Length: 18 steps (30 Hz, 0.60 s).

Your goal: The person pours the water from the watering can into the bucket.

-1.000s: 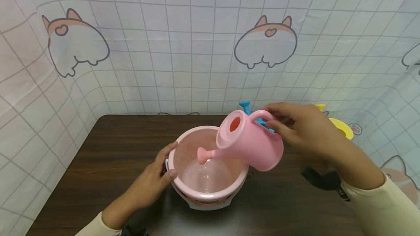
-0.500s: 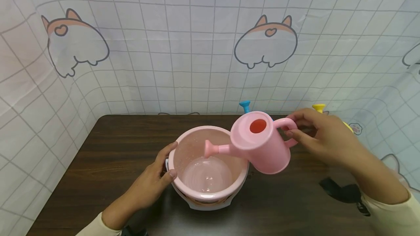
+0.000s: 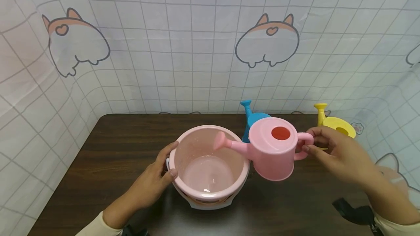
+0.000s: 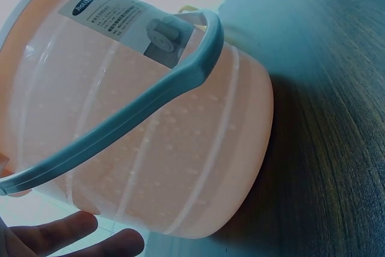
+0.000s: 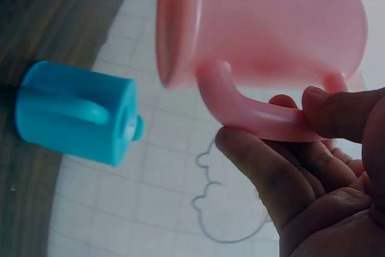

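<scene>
A pink bucket (image 3: 210, 195) stands upright on the dark table, droplets on its inner wall and a glint at the bottom. My left hand (image 3: 152, 181) grips its left rim with thumb and fingers. In the left wrist view, the bucket's side (image 4: 156, 142), its carrying handle and a printed label show. My right hand (image 3: 342, 157) pinches the handle of a pink watering can (image 3: 273, 157), held above the table at the bucket's right. The can is nearly upright, and its spout reaches over the bucket's right rim. The right wrist view shows the thumb and fingers on that handle (image 5: 264, 118).
Behind the pink can, a blue watering can (image 3: 259, 117) stands near the table's back edge. Farther right is a yellow watering can (image 3: 333, 123), partly hidden by the right hand. A curtain (image 3: 197, 83) with a grid pattern hangs behind the wooden table (image 3: 131, 137).
My right hand has moved right with the pink watering can, which has gone from tipped toward the bucket to nearly level. More of the blue and yellow cans shows. My left hand has stayed put.
</scene>
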Motion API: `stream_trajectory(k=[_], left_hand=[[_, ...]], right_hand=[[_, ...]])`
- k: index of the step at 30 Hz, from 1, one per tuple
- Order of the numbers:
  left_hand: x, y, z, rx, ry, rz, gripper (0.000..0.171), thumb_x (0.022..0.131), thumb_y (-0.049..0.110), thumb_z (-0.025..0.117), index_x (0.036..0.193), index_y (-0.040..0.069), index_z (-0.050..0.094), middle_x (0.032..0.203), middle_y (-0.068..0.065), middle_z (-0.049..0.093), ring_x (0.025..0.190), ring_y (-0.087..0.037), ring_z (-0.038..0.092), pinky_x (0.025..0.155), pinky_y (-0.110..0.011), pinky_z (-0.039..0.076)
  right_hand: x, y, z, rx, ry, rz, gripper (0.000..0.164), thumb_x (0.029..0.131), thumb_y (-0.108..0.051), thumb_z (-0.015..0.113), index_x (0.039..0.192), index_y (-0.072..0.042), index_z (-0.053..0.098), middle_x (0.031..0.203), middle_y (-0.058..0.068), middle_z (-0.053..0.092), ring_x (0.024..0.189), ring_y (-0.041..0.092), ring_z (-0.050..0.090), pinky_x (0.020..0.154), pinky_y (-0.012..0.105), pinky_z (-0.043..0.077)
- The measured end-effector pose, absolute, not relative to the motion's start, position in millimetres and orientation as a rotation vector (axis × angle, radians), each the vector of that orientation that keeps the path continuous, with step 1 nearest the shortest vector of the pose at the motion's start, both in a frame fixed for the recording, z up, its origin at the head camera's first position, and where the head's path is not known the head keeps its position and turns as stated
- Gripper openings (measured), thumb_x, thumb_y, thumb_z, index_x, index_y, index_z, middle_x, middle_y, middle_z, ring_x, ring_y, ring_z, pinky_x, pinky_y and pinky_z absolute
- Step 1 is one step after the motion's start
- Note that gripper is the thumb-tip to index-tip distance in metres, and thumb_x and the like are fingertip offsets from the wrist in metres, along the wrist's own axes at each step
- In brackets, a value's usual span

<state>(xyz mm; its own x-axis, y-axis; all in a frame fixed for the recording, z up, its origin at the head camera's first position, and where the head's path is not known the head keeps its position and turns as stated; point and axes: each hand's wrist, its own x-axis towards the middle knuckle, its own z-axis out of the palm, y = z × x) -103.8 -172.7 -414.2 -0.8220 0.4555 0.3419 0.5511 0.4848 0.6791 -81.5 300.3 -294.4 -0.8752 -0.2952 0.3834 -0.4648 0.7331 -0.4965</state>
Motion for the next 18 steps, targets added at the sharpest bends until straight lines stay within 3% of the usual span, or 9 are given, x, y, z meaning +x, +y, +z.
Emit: stream_trajectory(k=[11, 18], left_hand=[[-104, -175, -414, -0.878, -2.617, -1.256, 0.066, 0.105, 0.036, 0.053, 0.162, 0.030, 0.020, 0.113, -0.002, 0.069, 0.100, -0.011, 0.064, 0.085, -0.042, 0.052], [-103, -175, -415, -0.896, -2.603, -1.238, 0.065, 0.105, 0.034, 0.054, 0.161, 0.028, 0.021, 0.113, -0.001, 0.070, 0.100, -0.010, 0.065, 0.085, -0.043, 0.052]], right_hand=[[-70, 318, -314, 0.381, -2.594, 1.067, 0.029, 0.093, 0.002, 0.072, 0.119, -0.005, 0.061, 0.092, -0.005, 0.077, 0.090, -0.005, 0.063, 0.064, 0.017, 0.047], [-71, 328, -328, 0.289, -2.537, 1.064, 0.027, 0.092, 0.003, 0.072, 0.117, 0.000, 0.062, 0.097, -0.023, 0.071, 0.085, -0.009, 0.063, 0.061, 0.015, 0.045]])
